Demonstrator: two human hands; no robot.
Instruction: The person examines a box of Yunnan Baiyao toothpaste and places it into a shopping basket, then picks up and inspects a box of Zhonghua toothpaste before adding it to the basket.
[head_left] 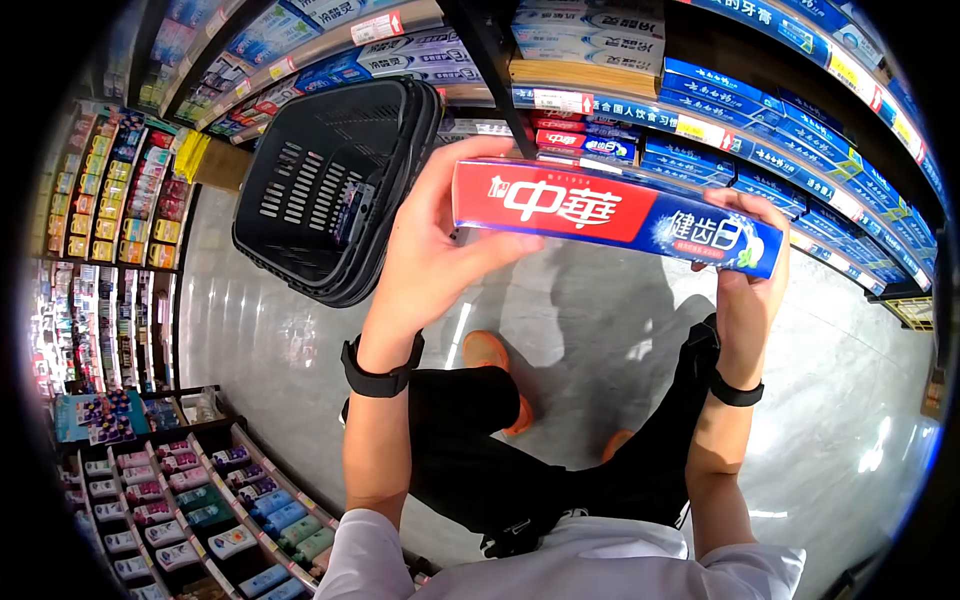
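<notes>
A red and blue toothpaste box [600, 215] is held up lengthwise, its printed front facing me and its right end slightly lower. My left hand [440, 235] grips the red end, with the thumb along the lower edge. At the blue end, my right hand [750, 270] is closed round the box; some of its fingers are hidden behind it. Just left of my left hand are stacked black shopping baskets [400, 200], with a small item [352, 210] inside that I cannot make out.
Shelves of blue toothpaste boxes [720, 95] run along the front and right. More stocked racks [110, 200] stand at the left, and bottles fill a low shelf [200, 510] at lower left. Grey floor [840, 400] shows around my legs [470, 430].
</notes>
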